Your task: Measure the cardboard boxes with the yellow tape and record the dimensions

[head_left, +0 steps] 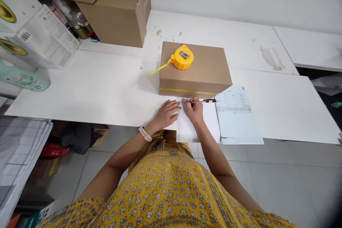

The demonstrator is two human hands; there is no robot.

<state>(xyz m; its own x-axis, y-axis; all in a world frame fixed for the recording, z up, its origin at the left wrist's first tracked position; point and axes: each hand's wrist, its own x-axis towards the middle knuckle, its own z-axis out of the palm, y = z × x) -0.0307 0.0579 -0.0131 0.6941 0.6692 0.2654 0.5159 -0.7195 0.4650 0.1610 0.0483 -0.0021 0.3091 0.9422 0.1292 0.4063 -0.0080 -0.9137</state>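
Note:
My right hand (195,109) is closed round a black pen (207,101), its tip on the upper part of a spiral notebook (208,124). My left hand (167,113) lies flat with fingers stretched toward the notebook's spiral edge. Just beyond both hands stands a brown cardboard box (192,76) with a yellow strip along its near side. On top of it rests a yellow tape measure (182,57), a short strap hanging off to the left. A printed pale blue sheet (239,126) lies at the notebook's right side, partly under the box and the notebook.
Cardboard boxes (117,17) are stacked at the back left. White printed cartons (48,39) and a mint green bottle (24,76) stand at the far left. The white table (112,89) ends close to my body. A dark cap-like object (77,137) sits below it.

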